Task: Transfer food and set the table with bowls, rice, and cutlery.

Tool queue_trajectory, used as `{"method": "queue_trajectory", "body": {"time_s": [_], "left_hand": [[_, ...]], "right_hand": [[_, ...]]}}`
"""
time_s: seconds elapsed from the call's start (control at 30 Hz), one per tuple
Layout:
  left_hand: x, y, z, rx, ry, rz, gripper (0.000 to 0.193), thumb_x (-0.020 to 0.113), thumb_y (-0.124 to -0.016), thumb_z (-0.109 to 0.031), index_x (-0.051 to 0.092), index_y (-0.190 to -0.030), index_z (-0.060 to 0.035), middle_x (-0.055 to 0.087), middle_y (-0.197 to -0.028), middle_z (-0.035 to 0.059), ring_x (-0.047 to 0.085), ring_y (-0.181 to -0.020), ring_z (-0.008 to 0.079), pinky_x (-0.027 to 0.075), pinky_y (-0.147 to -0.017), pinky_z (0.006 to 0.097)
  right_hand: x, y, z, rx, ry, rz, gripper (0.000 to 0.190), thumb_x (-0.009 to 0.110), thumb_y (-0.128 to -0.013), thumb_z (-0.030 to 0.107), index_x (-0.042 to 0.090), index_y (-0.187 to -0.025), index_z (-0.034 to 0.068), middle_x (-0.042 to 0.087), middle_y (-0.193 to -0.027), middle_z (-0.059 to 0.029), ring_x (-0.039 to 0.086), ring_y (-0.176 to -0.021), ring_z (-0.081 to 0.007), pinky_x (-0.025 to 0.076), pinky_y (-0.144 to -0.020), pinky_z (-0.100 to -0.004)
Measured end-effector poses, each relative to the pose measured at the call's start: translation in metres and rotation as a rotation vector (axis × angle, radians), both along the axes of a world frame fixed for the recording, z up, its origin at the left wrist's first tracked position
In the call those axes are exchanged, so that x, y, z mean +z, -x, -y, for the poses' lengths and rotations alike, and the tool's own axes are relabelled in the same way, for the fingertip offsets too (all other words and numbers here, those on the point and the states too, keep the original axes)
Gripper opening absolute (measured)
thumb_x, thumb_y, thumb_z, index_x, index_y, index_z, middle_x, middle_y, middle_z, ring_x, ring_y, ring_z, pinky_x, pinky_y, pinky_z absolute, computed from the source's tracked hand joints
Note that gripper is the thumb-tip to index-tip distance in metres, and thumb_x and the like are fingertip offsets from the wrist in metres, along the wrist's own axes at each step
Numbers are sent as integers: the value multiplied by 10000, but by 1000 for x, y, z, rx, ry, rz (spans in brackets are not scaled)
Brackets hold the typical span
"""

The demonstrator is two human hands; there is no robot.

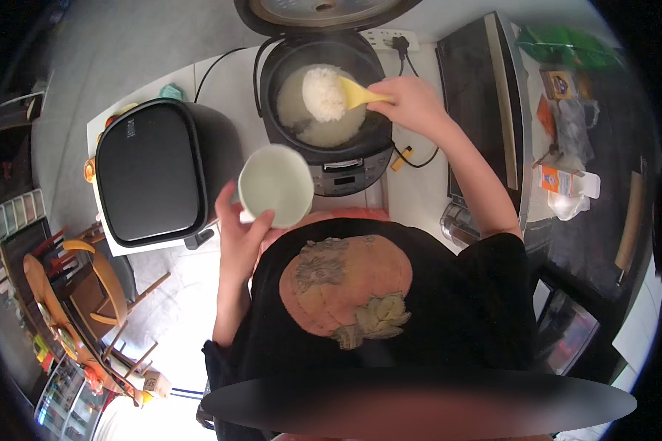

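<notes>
My right hand [411, 105] grips the handle of a yellow rice paddle [358, 95]. A heap of white cooked rice [324, 93] sits on the paddle, above the pot of a dark rice cooker [345, 165]. More rice [331, 132] lies in the cooker's pot, and its lid [331, 14] is raised at the back. In my left hand [243, 220] is a pale bowl [276, 184], held by its rim and side in front of the cooker. The inside of the bowl shows no food.
A black air fryer [149, 173] stands left of the cooker. Power cords run to a socket strip [389, 41] behind it. A yellow lighter-like object [401, 159] lies right of the cooker, beside a dark-fronted oven-like appliance [477, 105]. Wooden chairs [110, 281] stand at lower left.
</notes>
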State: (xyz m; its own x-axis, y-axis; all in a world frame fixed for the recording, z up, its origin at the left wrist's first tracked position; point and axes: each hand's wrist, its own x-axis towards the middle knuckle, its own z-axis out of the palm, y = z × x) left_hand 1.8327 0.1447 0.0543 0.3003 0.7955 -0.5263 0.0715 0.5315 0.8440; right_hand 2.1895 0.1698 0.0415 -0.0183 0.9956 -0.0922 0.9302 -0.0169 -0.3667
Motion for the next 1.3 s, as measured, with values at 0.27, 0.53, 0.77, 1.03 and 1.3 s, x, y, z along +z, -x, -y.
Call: {"method": "queue_trajectory", "body": {"time_s": [0.27, 0.53, 0.77, 1.03, 1.3], "left_hand": [[-19, -82, -41, -17, 107, 316, 568, 619, -862, -65, 283, -1303, 61, 514, -1128, 197, 636, -922, 279, 587, -777, 324], [-26, -90, -27, -101, 82, 377, 642, 636, -830, 1, 248, -1341, -3, 458, -1233, 186, 595, -1035, 292, 579, -826, 357], [-33, -45, -15, 34, 76, 378, 663, 609, -812, 50, 243, -1361, -11, 428, -1299, 197, 559, -1111, 320, 551, -893, 418], [-50, 35, 17, -83, 427, 409, 669, 587, -819, 44, 239, -1388, -7, 474, -1282, 216, 636, -984, 337, 603, -768, 340], [-45, 27, 19, -45, 346, 283, 684, 604, -831, -7, 233, -1404, -41, 494, -1262, 198, 630, -1000, 307, 587, -805, 326]], "right_hand": [[59, 32, 42, 0, -358, 143, 219, 638, -785, 232, 674, -981, 141, 597, -771, -38, 614, -709, -240, 473, -621, -366], [49, 37, 55, 102, -719, 385, 329, 610, -709, 160, 668, -1033, 156, 551, -755, 13, 581, -681, -184, 441, -590, -322], [34, 13, 21, -36, -444, 424, 205, 652, -771, 172, 678, -974, 183, 610, -758, 6, 607, -670, -182, 453, -567, -322], [-74, 50, -44, 401, 11, 657, 96, 606, -723, 129, 699, -712, 151, 681, -699, -60, 667, -666, -216, 477, -558, -370], [-56, 88, -40, 563, 102, 450, 120, 608, -720, 131, 715, -755, 90, 681, -716, -97, 673, -696, -270, 511, -584, -385]]}}
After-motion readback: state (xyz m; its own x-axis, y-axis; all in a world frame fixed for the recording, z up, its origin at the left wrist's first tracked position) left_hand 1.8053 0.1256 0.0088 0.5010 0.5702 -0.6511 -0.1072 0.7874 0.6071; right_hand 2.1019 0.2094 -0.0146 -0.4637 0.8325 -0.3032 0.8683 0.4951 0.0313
